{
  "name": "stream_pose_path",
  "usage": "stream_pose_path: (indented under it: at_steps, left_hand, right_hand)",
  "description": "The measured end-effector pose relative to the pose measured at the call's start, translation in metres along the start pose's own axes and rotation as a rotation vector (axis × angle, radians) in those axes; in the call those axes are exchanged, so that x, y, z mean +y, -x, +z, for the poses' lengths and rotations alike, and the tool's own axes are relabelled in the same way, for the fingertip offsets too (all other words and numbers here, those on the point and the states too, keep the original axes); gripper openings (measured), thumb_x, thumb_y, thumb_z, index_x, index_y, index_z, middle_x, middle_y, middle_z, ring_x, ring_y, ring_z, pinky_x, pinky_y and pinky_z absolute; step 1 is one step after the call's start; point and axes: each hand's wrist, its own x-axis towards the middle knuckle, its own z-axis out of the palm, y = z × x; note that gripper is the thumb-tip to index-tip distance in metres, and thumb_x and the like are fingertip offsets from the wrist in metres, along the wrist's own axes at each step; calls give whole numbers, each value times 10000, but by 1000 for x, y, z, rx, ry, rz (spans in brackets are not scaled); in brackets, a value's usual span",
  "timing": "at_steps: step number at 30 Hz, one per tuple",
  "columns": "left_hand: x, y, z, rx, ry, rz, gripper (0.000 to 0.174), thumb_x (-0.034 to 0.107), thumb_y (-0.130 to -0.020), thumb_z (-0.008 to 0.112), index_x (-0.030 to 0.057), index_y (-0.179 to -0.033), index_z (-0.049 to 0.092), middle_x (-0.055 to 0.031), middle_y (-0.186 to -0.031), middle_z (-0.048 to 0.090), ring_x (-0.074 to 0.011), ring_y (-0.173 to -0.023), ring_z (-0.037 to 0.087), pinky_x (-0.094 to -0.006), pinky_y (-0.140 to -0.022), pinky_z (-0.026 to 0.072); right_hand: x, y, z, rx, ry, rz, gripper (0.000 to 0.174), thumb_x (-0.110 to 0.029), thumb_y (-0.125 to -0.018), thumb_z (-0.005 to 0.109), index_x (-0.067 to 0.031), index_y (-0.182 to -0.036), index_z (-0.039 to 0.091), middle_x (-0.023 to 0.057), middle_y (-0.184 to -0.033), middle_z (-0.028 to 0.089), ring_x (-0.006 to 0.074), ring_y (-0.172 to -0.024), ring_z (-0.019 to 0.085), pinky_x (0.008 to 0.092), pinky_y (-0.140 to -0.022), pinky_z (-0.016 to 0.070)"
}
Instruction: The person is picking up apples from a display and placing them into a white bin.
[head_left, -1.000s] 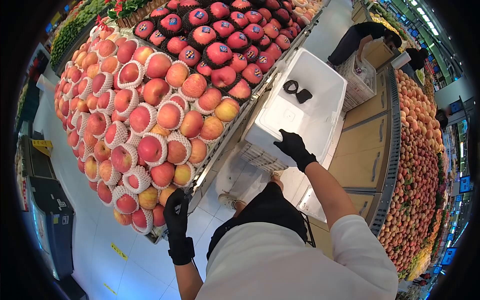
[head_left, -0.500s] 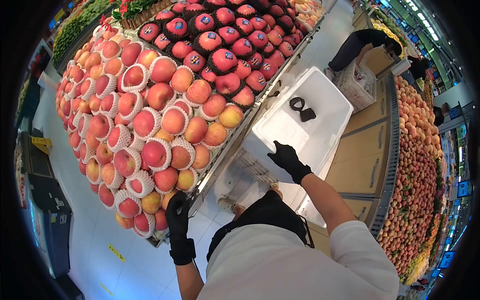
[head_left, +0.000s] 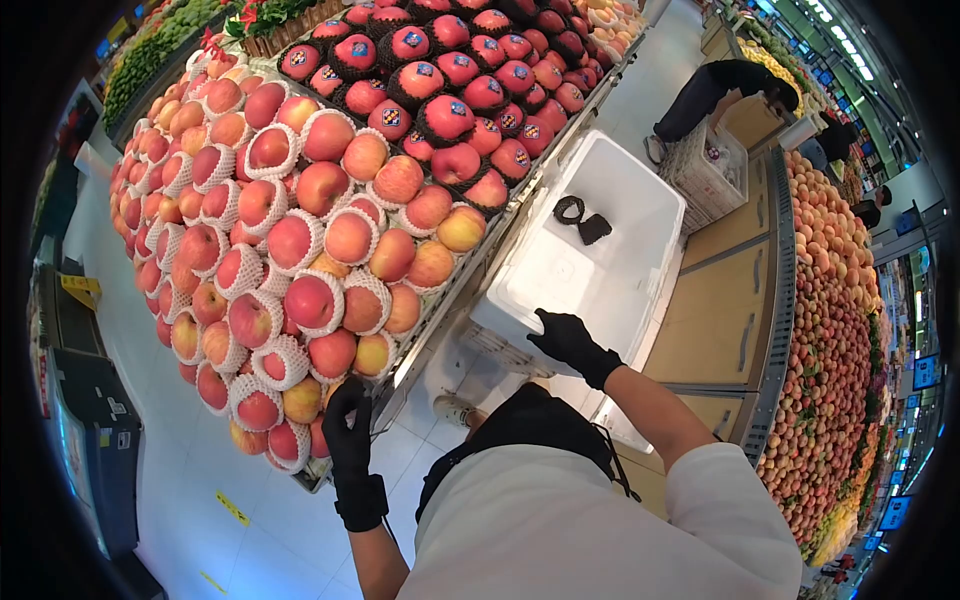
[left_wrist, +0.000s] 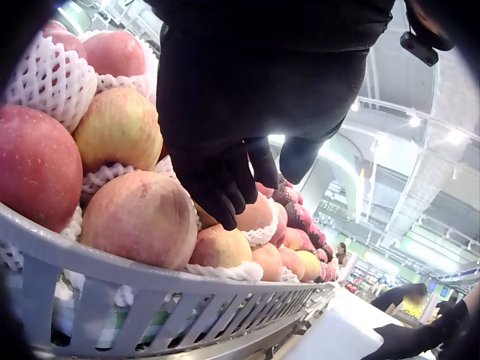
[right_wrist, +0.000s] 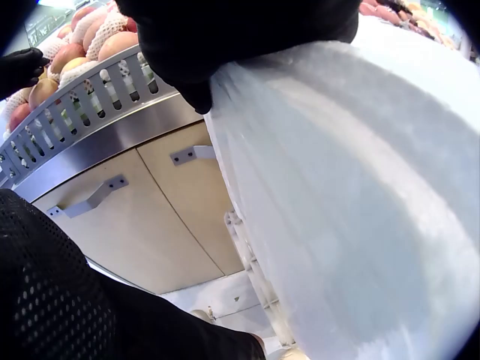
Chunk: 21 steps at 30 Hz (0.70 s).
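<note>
A large white foam box (head_left: 620, 275) stands in the aisle, with two pieces of black foam netting (head_left: 594, 229) on its inner floor. My black-gloved right hand (head_left: 572, 348) grips the near rim of this box. In the right wrist view, that hand lies over the rim, a digit down the outer wall (right_wrist: 322, 210). My gloved left hand (head_left: 348, 430) is beside the near corner of the apple display, its fingers loosely bent and holding nothing. In the left wrist view, its fingers hang over apples (left_wrist: 142, 217) just inside the grey slatted edge (left_wrist: 150, 281).
Apples in white nets (head_left: 290, 240) cover the display on the left; red apples in black nets (head_left: 445, 115) lie beyond. A white crate (head_left: 500, 350) sits under the box. Wooden cabinets (head_left: 710, 310) line the right side. Another person (head_left: 715, 95) bends over a crate (head_left: 705, 185).
The box has shifted toward me in the last half second, my right hand on its rim moving with it. My left hand stays near the display corner.
</note>
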Motion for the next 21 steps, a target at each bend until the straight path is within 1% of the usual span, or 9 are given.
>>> stream_pose_path:
  at_steps: [2,5,11,15,18,21]
  left_hand:
    - [-4,6,-3,17,-36,4,269,19,-862,667,-8,-1123,606,-72,-1060,648,-172,-990,599,-316,-897,478]
    - [-8,16,-1,14,-21,-19,276,16,-866,661,-9,-1136,606,-74,-1074,650,-174,-1004,600,-319,-903,475]
    - [-2,28,0,-5,-54,49,300,15,-877,647,3,-1173,596,-70,-1107,650,-177,-1025,605,-322,-916,471]
    - [4,38,-11,30,-44,22,307,28,-875,655,11,-1175,595,-70,-1113,649,-178,-1029,608,-316,-916,470]
    - [3,44,-16,59,-46,13,303,38,-874,663,11,-1169,599,-71,-1114,650,-176,-1031,608,-312,-917,468]
    - [-1,50,-19,76,-44,26,301,40,-875,664,8,-1167,601,-75,-1117,649,-174,-1039,603,-314,-922,465]
  right_hand:
    - [0,3,0,5,-15,-10,495,-344,-811,690,-38,-1179,565,176,-905,679,348,-830,660,445,-727,525]
    - [-3,4,-3,-74,1,22,500,-348,-813,687,-39,-1185,564,176,-904,679,351,-831,659,449,-729,525]
    - [0,7,-2,-53,-5,22,494,-358,-818,679,-40,-1179,568,182,-922,681,358,-846,659,458,-739,524]
    - [-6,11,-8,-86,-18,37,485,-364,-817,677,-40,-1162,575,192,-924,681,358,-858,659,457,-745,524]
    - [-2,14,2,-3,-18,-41,474,-379,-796,702,-42,-1113,599,188,-888,681,369,-824,659,451,-732,526]
    - [-11,9,1,-5,-16,-21,461,-377,-794,705,-44,-1096,605,181,-867,682,368,-809,660,455,-722,522]
